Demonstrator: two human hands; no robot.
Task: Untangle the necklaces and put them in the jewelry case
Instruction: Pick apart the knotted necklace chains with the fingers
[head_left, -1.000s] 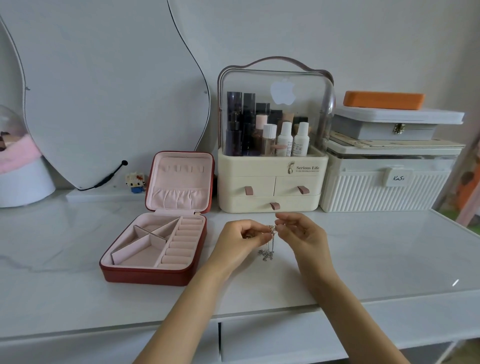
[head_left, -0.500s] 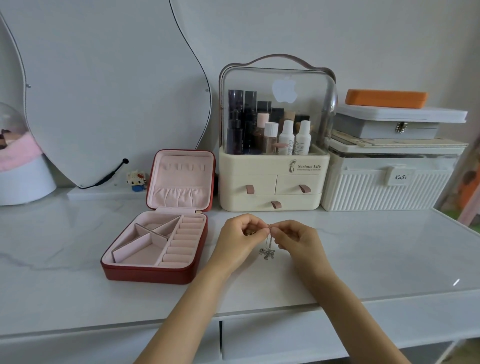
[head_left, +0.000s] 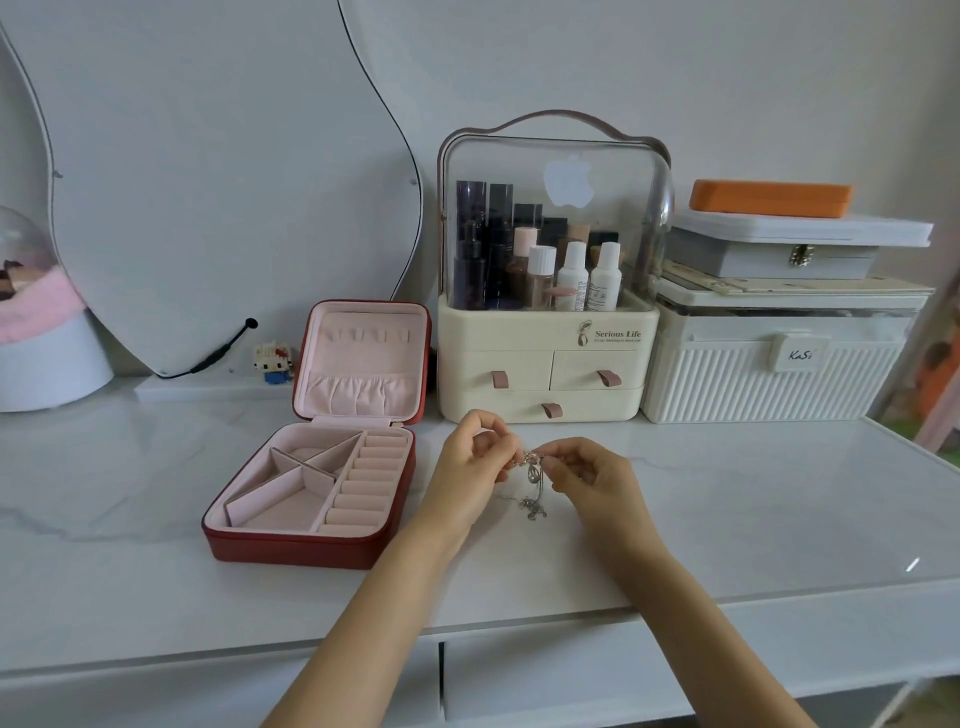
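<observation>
A small tangle of thin silvery necklaces (head_left: 532, 483) hangs between my two hands above the white desk (head_left: 753, 509); its lower end touches or nearly touches the desk top. My left hand (head_left: 467, 467) pinches the tangle's top from the left. From the right, my right hand (head_left: 592, 475) pinches the same knot. The red jewelry case (head_left: 291, 545) lies open to the left of my hands, its pink-lined compartments bare and its lid standing upright.
A cream cosmetics organiser (head_left: 545, 358) with bottles stands just behind my hands. To its right are stacked white boxes (head_left: 779, 374) with an orange case (head_left: 771, 197) on top. A curved mirror (head_left: 208, 182), a small toy figure (head_left: 272, 361) and a glass dome (head_left: 36, 312) stand at the back left.
Both hands stay close together on the tangle and have shifted their grip slightly; the hanging chains sit a little lower, near the desk. The case has not moved.
</observation>
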